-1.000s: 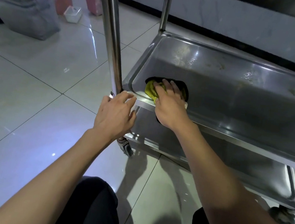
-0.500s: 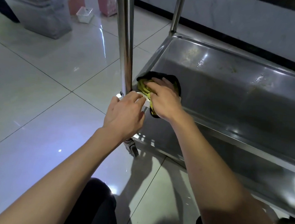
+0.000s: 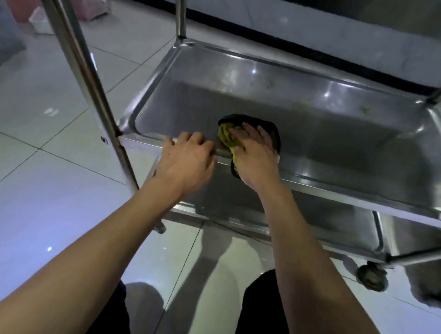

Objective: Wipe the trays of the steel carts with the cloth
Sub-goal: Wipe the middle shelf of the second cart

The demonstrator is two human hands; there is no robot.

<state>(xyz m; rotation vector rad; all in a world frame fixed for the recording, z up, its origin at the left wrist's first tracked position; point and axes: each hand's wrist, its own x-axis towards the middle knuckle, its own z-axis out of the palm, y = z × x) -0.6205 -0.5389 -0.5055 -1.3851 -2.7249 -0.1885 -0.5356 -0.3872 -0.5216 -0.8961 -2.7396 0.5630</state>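
The yellow-and-black cloth (image 3: 247, 138) is being pressed flat-fingered by the right hand (image 3: 255, 157) at the middle tray (image 3: 326, 140)'s 6 o'clock rim. The rim is being gripped by the left hand (image 3: 187, 157)'s curled fingers. Far-side stains risk being missed; the castored cart risks rolling.

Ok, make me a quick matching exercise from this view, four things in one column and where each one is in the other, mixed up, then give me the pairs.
Things:
1. cloth
2. left hand
3. right hand
4. caster wheel

Places:
A. on the tray's front rim
B. on the floor under the cart's right end
C. pressed onto the cloth
D. lying over the tray's front edge, partly inside the tray

Pairs: 1-D, 2-A, 3-C, 4-B
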